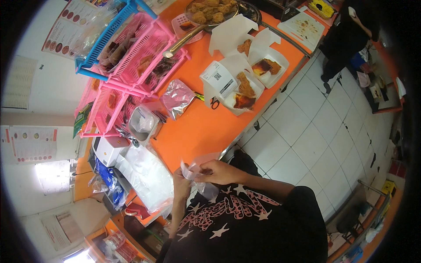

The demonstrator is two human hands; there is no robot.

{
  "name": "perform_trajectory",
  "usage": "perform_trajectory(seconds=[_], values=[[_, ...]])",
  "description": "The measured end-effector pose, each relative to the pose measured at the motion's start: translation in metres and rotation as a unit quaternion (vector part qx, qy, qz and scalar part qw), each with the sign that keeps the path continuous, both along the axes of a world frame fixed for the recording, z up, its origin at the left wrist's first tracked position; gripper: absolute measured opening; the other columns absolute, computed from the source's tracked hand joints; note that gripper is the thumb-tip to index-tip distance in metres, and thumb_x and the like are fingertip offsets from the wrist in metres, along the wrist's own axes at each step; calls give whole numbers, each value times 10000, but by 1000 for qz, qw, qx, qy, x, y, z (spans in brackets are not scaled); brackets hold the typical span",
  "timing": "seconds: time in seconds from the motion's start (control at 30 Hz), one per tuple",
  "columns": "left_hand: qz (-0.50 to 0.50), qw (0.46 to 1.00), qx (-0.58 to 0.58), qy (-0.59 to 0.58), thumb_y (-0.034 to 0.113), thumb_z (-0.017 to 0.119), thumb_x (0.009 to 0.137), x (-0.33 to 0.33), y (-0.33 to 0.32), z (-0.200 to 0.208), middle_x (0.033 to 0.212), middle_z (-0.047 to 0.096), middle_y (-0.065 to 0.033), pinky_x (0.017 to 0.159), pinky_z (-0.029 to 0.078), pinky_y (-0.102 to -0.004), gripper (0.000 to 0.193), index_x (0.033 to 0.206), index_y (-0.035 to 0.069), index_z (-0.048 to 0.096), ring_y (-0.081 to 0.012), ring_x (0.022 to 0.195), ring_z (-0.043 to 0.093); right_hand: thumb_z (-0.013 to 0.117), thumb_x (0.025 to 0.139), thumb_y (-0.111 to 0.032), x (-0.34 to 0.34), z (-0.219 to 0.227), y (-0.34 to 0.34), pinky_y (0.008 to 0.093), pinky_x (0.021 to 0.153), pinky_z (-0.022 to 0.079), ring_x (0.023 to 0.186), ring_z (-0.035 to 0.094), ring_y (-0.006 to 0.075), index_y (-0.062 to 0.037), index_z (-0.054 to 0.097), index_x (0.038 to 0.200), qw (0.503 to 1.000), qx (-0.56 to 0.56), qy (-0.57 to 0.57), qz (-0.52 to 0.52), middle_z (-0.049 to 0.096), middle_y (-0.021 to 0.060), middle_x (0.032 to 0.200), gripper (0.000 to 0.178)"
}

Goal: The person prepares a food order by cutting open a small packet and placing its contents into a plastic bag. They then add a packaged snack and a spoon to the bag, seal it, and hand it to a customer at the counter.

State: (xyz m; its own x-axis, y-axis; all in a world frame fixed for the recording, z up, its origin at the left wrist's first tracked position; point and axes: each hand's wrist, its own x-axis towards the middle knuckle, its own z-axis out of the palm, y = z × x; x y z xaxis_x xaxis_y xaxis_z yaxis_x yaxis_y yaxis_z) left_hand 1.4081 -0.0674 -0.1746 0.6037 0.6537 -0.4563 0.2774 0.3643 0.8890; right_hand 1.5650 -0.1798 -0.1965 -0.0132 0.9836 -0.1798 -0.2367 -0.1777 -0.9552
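Close to my body I hold a thin see-through plastic bag (207,192) by its bunched top. My left hand (181,186) grips one side of it. The fingers of my right hand (219,172) are pinched on the other side. The lower part of the bag hangs against my black shirt, and what is in it, if anything, I cannot make out. Farther off on the orange counter (199,133) stand two open white paper boxes. The nearer box (212,93) has a label on its lid and fried chicken (245,84) inside. Another box (283,59) beside it also holds chicken.
Pink and blue plastic racks (144,57) stand at the left with packets in them. Nearby are a foil pouch (177,97), scissors (214,103), a tub (144,123) and stacked plastic bags (147,175). A chicken tray (213,11) and tongs (184,40) lie far off. Another person (351,35) stands far right.
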Motion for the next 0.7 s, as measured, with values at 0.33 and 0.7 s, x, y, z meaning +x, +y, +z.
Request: perform_trajectory(seconds=[0.33,0.7], values=[[-114,992,12,49,98,704,836,-16,23,10,719,585,-12,527,426,-218,173,816,56,537,-64,652,553,526,987,-173,30,8,-11,310,731,483,800,594,126,-36,604,1022,818,92,547,-151,621,34,911,162],[-2,973,-198,-119,305,657,911,17,-11,25,1317,503,-164,879,525,-383,605,1363,21,372,-268,1167,549,724,830,-142,13,31,-9,243,651,441,702,545,83,-26,613,869,930,64,-115,-342,615,28,773,165]])
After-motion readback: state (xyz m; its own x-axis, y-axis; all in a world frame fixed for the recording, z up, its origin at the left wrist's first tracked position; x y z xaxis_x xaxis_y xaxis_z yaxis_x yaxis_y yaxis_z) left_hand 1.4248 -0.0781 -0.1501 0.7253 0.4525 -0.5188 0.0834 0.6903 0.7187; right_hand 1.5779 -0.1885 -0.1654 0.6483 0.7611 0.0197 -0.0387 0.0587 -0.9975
